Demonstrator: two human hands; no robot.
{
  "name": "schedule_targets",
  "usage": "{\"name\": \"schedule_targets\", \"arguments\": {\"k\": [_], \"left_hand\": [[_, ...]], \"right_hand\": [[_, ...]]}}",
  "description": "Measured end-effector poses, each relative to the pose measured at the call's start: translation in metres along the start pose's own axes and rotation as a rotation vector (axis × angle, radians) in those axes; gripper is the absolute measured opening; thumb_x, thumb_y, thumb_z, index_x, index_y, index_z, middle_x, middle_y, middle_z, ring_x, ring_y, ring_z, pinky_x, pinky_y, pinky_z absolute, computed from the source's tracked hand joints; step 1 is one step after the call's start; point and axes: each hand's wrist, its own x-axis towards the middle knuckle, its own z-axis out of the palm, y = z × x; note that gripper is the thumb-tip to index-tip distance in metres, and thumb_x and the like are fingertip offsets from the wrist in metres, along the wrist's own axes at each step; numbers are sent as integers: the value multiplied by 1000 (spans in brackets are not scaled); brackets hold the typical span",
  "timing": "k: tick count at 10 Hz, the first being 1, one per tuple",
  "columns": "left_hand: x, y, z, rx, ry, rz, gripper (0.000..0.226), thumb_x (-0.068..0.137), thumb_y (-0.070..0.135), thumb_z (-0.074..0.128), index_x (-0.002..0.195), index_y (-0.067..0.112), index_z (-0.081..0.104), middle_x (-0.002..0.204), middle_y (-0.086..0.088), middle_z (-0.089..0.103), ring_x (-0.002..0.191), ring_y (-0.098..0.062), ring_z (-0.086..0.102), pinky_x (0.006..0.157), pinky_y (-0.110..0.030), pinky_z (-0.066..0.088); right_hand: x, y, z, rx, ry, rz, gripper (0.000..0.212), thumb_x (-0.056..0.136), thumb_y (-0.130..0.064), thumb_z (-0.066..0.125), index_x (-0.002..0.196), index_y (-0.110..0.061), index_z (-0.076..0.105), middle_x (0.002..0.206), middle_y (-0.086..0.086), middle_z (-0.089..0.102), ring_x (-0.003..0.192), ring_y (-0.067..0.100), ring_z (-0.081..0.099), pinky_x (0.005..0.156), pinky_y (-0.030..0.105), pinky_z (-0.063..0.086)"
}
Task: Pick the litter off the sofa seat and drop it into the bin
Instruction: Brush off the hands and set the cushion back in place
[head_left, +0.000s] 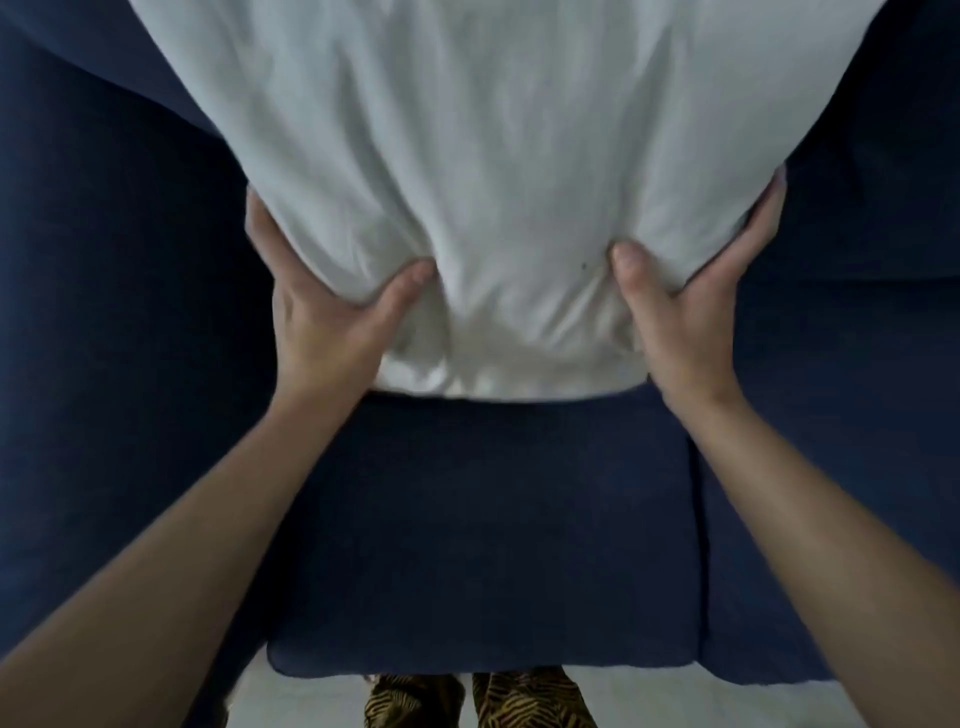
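Note:
A large white pillow (498, 171) fills the upper middle of the head view, resting on the dark blue sofa seat (483, 530). My left hand (322, 312) grips its lower left edge, thumb pressed into the fabric. My right hand (696, 312) grips the lower right edge the same way. A tiny dark speck (583, 266) shows on the pillow near my right thumb. No litter and no bin are visible; the pillow hides the back part of the seat.
Blue sofa cushions (104, 312) extend to both sides, with a seam (698, 519) between seat cushions on the right. Below the seat's front edge are a pale floor (311, 696) and my legs in tiger-striped trousers (519, 701).

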Motion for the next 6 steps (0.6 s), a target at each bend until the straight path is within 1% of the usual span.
{"name": "schedule_targets", "arguments": {"k": [1, 2, 3, 4, 5, 6], "left_hand": [[44, 0, 12, 19, -38, 74, 121, 75, 54, 82, 155, 3, 7, 155, -2, 33, 137, -8, 42, 107, -17, 40], [67, -11, 23, 28, -77, 112, 122, 78, 53, 81, 155, 0, 3, 154, 6, 28, 136, -4, 39, 102, -8, 37], [76, -27, 28, 50, -178, 81, 126, 78, 54, 80, 158, 9, -6, 160, 9, 21, 140, -4, 35, 108, -17, 37], [75, -35, 30, 76, -244, 57, 131, 76, 58, 81, 159, 17, -11, 164, 6, 21, 144, -8, 34, 113, -28, 38], [78, -28, 22, 74, -251, 65, 136, 72, 59, 83, 159, 19, -15, 167, 5, 9, 148, -9, 25, 117, -29, 32], [60, -29, 6, 17, -257, 34, 140, 71, 58, 85, 158, 21, -19, 168, 0, 1, 152, -11, 18, 119, -38, 31]], "right_hand": [[44, 7, 13, 8, 13, -97, 109, 92, -18, 76, 157, 7, -8, 161, 10, 18, 149, 19, 34, 120, 30, 38], [68, 26, 21, 1, -14, -97, 115, 89, -26, 79, 158, 4, -8, 166, 17, 16, 153, 27, 30, 123, 42, 34], [71, 47, 24, -50, -102, -9, 122, 86, -39, 80, 160, -3, -10, 169, 13, 12, 156, 21, 24, 126, 45, 28], [67, 57, 20, -85, -143, 21, 126, 85, -51, 79, 161, -6, -11, 171, 8, 10, 157, 17, 21, 128, 43, 25], [73, 47, 12, -93, -185, 23, 128, 85, -53, 79, 161, -10, -14, 171, 2, 9, 157, 13, 19, 128, 41, 24], [56, 45, -12, -79, -211, 70, 131, 83, -54, 82, 161, -22, -18, 171, -2, 7, 157, 14, 20, 127, 44, 28]]}}
